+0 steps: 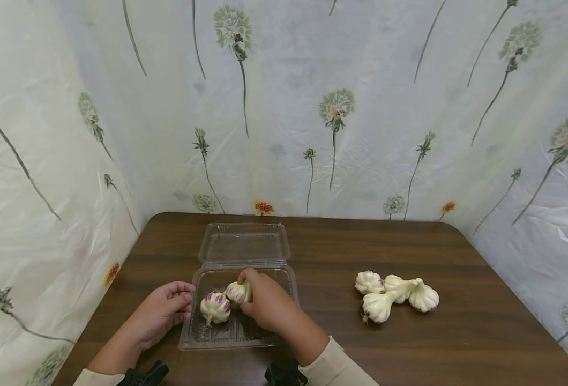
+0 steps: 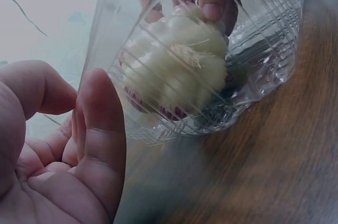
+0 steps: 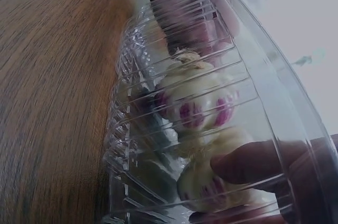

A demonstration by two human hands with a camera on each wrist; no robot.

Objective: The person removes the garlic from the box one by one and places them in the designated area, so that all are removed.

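A clear plastic clamshell container (image 1: 226,346) lies with its lid folded back on the table. At its left wall, my left hand (image 1: 168,308) pinches the rim between thumb and fingers. My right hand (image 1: 270,304) reaches inside from the right and grips a garlic bulb (image 1: 238,292), thumb and fingers around its side. Another garlic bulb (image 1: 215,307), cream with purple patches, sits beside it in the left half, its stem toward me. Through the ribbed wall, the right wrist view shows the held bulb low in the container, close to the other bulb (image 3: 195,97).
Several more garlic bulbs (image 1: 378,307) lie bunched on the right side of the brown wooden table (image 1: 332,343). The hinged lid (image 1: 244,244) rests flat behind the container. A dandelion-print curtain (image 1: 284,107) surrounds the table at the back and sides.
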